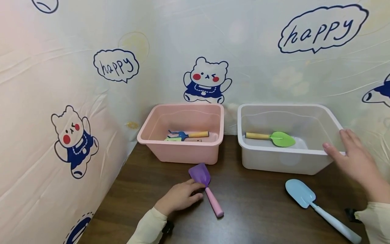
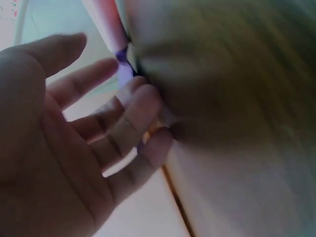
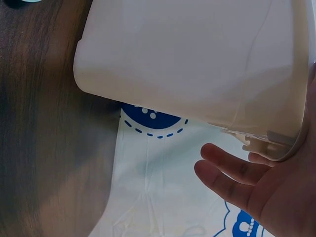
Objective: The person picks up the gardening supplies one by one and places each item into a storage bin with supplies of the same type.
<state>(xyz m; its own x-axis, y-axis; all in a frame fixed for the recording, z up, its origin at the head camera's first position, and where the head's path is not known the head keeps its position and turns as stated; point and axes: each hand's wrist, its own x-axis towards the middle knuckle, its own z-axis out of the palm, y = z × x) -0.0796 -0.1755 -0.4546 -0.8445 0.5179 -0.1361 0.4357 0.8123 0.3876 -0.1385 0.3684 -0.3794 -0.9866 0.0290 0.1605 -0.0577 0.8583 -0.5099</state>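
A toy shovel with a purple blade (image 1: pixel 200 174) and pink handle (image 1: pixel 214 202) lies on the table. My left hand (image 1: pixel 181 196) reaches over it from the left, fingertips right at the shovel's neck. In the left wrist view the fingers (image 2: pixel 143 106) are loosely bent, with the thumb apart from the shovel. At the right corner of a white bin (image 1: pixel 274 157), my right hand (image 1: pixel 354 159) rests against the rim. Straight, spread fingers (image 3: pixel 227 182) show beside the bin's outer wall in the right wrist view. Inside this bin lies a green trowel (image 1: pixel 282 139) with a wooden handle.
A pink bin (image 1: pixel 186 152) stands left of the white one, holding a blue hand fork (image 1: pixel 182 135) and a light green tool. Front right on the brown table (image 1: pixel 256 210) lies a light blue trowel (image 1: pixel 301 193). Printed cloth (image 1: pixel 161 81) hangs behind.
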